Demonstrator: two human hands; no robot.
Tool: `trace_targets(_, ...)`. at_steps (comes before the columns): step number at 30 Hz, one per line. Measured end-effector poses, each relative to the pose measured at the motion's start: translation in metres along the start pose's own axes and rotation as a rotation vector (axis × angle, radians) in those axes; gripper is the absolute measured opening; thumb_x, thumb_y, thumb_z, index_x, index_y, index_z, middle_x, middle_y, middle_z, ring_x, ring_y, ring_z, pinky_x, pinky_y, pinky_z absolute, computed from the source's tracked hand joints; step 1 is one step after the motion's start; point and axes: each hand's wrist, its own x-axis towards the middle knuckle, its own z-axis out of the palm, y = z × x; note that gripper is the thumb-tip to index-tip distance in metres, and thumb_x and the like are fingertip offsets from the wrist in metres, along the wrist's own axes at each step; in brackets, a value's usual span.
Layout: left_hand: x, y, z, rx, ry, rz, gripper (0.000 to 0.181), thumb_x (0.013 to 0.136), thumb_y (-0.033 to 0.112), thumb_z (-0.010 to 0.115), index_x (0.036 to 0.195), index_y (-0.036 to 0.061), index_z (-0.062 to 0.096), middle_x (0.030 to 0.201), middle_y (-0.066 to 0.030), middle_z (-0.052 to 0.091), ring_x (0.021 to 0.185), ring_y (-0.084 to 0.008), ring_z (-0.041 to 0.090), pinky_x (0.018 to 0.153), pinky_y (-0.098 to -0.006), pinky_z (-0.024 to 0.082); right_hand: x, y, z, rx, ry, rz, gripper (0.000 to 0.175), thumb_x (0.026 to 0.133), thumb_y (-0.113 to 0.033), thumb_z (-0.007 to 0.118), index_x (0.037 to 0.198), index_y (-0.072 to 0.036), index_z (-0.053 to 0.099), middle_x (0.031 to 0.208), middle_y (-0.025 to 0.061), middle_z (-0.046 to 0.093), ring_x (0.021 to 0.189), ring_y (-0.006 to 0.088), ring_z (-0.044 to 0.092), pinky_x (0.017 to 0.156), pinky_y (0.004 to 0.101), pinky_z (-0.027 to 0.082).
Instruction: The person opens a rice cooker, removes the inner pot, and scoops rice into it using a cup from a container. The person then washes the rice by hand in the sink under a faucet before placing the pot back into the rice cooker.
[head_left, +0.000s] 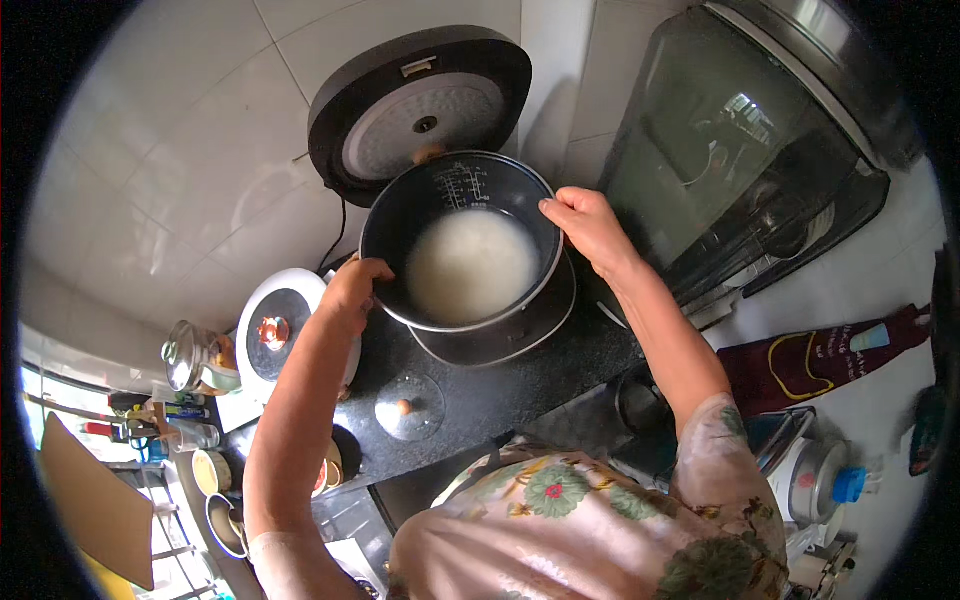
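Observation:
Both hands hold the dark inner pot of a rice cooker by opposite sides of its rim. My left hand grips the left side, its thumb over the edge. On the right side, my right hand has its thumb on the rim. Cloudy whitish liquid lies in the pot; whether grains are under it I cannot tell. The inner wall bears level marks. Beneath and partly hidden by the pot is the rice cooker body, its lid raised behind.
A glass lid with a knob lies on the dark countertop. At left are a white round appliance and a glass jar. A large glass-fronted appliance stands at right, near a dark red cloth.

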Motion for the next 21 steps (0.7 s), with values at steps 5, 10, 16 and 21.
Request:
trace_targets(5,0.015,-0.013,0.015,0.217,0.013,0.006,0.057,0.071,0.009,0.056,0.126,0.0037,0.042,0.115,-0.0158,0.053,0.104,-0.0278,0.051,0.095,-0.0333,0.034,0.012,0.039,-0.011,-0.047,0.032,0.026,0.037,0.089,-0.017,0.058,0.057,-0.011,0.042,0.059,-0.0084,0.035,0.056,0.0024,0.030,0.048,0.0240,0.026)
trace_targets(10,0.054,-0.049,0.007,0.205,0.118,0.006,0.068,0.070,0.004,0.055,0.134,0.0097,0.033,0.112,-0.0129,0.053,0.096,-0.0276,0.054,0.076,-0.0377,0.047,0.026,0.078,-0.008,-0.270,0.055,0.025,0.030,0.081,-0.023,0.064,0.062,-0.001,0.054,0.057,0.0041,0.051,0.056,0.0109,0.046,0.051,0.0324,0.037)
trace_targets(16,0.074,-0.087,0.003,0.354,0.220,0.237,0.105,0.058,-0.001,0.063,0.143,-0.0073,0.001,0.131,-0.0247,0.042,0.117,-0.0344,0.046,0.094,-0.0294,0.040,0.017,0.070,0.000,-0.750,-0.024,0.102,0.033,0.078,-0.033,0.061,0.067,-0.001,0.059,0.070,0.0196,0.060,0.063,0.0354,0.060,0.058,0.0451,0.044)
trace_targets(21,0.087,-0.102,-0.010,0.359,0.128,0.396,0.105,0.065,0.005,0.067,0.143,-0.0066,-0.002,0.136,-0.0261,0.038,0.121,-0.0339,0.045,0.100,-0.0327,0.036,0.015,0.063,0.004,-0.909,-0.002,0.059,0.030,0.078,-0.032,0.060,0.075,-0.002,0.064,0.078,0.0205,0.063,0.076,0.0383,0.063,0.068,0.0475,0.049)
